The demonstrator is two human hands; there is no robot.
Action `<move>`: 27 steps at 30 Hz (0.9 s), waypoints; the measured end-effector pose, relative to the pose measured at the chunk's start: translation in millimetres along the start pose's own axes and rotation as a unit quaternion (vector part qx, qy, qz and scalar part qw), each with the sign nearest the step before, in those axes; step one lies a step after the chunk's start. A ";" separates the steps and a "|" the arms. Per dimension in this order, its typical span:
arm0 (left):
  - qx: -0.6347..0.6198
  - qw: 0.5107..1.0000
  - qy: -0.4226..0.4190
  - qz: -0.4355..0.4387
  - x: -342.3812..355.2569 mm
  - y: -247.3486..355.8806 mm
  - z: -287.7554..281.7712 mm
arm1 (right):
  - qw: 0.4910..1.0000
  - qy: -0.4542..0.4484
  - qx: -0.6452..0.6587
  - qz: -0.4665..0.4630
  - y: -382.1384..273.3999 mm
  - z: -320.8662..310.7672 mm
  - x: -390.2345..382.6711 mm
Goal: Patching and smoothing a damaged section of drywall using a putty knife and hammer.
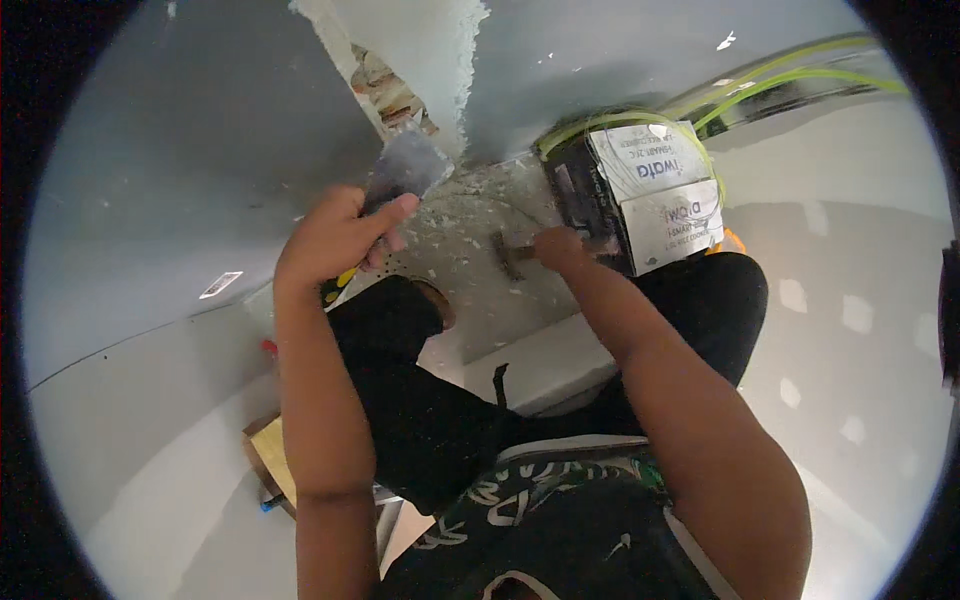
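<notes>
My left hand point(335, 235) is closed around a flat, grey, squarish plate point(410, 168), with the thumb lying along its near edge. The plate's far end is at the foot of a broken-open strip of wall, where rough reddish-brown rubble point(385, 85) shows. Beside that strip, a pale wall patch point(425, 45) has a ragged white edge. My right hand point(560, 248) grips a hammer by its handle, low over the floor. The hammer's dark head point(508, 258) points left, apart from the plate.
Right of the hammer stands a black box with white printed panels point(670, 220). Yellow-green cables point(800, 78) loop over it and run along the wall base. Dust and small chips litter the grey floor point(470, 290). My bent knees flank the work area; a yellow-topped object point(268, 455) lies left of my forearm.
</notes>
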State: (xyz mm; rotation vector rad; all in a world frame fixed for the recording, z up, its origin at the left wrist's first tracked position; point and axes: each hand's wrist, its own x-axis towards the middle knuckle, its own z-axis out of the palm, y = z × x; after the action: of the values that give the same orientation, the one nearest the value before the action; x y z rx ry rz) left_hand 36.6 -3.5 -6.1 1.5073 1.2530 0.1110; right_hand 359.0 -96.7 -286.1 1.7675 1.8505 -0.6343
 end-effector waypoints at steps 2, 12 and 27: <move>0.013 1.000 -0.013 0.008 13.4 9.4 9.6 | 0.999 -0.015 0.031 0.019 21.0 0.8 5.3; -0.020 0.996 -0.023 -0.079 81.5 -11.7 79.5 | 0.571 0.051 0.820 -0.010 -89.4 -61.5 -62.6; 0.034 0.985 -0.072 -0.151 95.1 -74.2 59.2 | 0.312 -0.071 0.946 -0.061 -174.4 -84.6 -14.4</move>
State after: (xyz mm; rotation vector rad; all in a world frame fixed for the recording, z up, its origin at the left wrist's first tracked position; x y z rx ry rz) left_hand 69.8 13.4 -135.2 1.3399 1.3619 -0.2393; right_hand 182.2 -62.0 -213.4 1.8464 0.0656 -3.7647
